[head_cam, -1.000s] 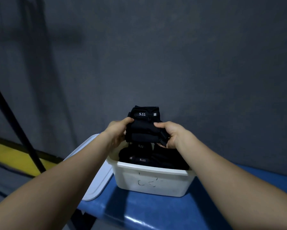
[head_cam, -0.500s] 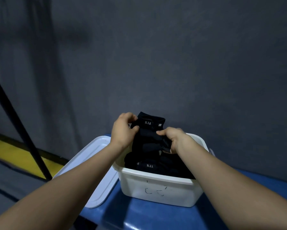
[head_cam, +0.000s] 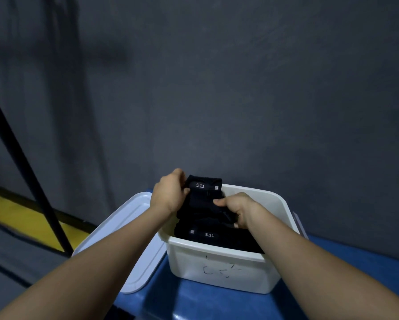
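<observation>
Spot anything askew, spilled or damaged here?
Only the lid: it lies left of the white bin and juts past the edge of the blue table, so it might slip. The left hand and right hand grip a black garment over the bin.

Bare workroom: grey wall, blue table

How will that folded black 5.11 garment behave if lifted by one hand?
Probably floppy: the black garment bunches where the left hand and right hand grip it. One-handed, its folds would likely sag open. Soft cloth, so likely light, unbreakable.
</observation>
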The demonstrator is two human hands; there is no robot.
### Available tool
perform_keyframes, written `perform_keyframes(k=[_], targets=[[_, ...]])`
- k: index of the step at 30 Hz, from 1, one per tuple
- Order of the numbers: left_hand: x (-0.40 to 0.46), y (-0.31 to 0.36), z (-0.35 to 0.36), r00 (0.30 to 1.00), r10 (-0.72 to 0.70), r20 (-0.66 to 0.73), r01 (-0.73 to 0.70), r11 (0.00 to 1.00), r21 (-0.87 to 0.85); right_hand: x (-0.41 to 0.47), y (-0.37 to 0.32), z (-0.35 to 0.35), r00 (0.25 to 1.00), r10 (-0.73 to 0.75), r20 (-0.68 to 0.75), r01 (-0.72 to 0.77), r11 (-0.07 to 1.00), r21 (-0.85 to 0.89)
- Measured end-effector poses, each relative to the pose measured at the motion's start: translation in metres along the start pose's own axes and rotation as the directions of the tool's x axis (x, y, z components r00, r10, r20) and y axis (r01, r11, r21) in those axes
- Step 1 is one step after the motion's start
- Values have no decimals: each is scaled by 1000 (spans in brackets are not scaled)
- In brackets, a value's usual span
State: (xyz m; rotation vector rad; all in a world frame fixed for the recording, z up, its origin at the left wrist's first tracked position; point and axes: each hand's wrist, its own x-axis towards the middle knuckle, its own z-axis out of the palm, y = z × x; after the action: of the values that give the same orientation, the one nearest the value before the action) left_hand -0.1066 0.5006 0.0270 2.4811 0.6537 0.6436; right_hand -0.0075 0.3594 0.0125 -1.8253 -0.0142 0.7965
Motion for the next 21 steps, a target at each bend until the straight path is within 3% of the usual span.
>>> perform_keyframes(k=[6, 10, 14, 17, 19, 21], targets=[[-8, 6, 1, 974, 200, -109, -179, 969, 171, -5, -5, -2, 998, -65, -29, 58, 979, -195], [-8, 1, 4, 950, 306, 69, -313, 937, 154, -5, -4, 1, 998, -58, 16, 60, 986, -154], [-9, -1, 8, 926, 253, 280, -326, 910, 255, -3, 8, -1, 992, -121, -20, 111, 959, -260], [-7, -1, 8, 915, 230, 331, -334, 891, 306, -8, 3, -10, 954, -297, -46, 243, 853, -462], [-6, 1, 7, 911, 235, 340, -344, 887, 309, -16, -4, -17, 869, -492, -62, 393, 759, -519], [-4, 1, 8, 909, 240, 342, -345, 892, 290, -23, -5, -17, 819, -572, 34, 491, 671, -555]])
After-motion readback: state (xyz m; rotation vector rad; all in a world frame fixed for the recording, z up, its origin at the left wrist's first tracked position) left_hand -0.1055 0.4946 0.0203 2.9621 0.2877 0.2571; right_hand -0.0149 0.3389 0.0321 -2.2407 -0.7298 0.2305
